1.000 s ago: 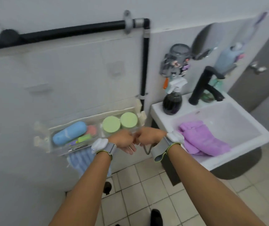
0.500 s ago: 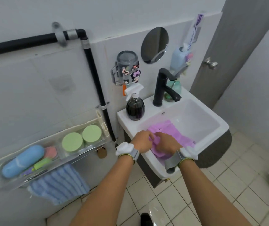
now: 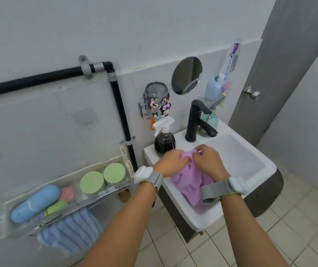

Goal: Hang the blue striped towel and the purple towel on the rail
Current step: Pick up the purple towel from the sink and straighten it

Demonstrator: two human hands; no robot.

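Note:
The purple towel (image 3: 189,182) hangs bunched over the front left of the white sink (image 3: 250,166), lifted by its top edge. My left hand (image 3: 170,160) and my right hand (image 3: 210,160) both grip that top edge, close together. The blue striped towel (image 3: 69,234) hangs from the rail under the clear wall shelf (image 3: 44,222) at the lower left, spread out. The rail itself is mostly hidden by the shelf and the towel.
A dark spray bottle (image 3: 164,140) and a black tap (image 3: 196,120) stand on the sink's back edge. A black pipe (image 3: 119,112) runs along the wall. The shelf holds a blue case (image 3: 35,203) and two green tubs (image 3: 102,179). A grey door (image 3: 281,74) is at the right.
My hands left the shelf area, moved right to the sink, took hold of the purple towel and lifted its top edge. My view turned right with them.

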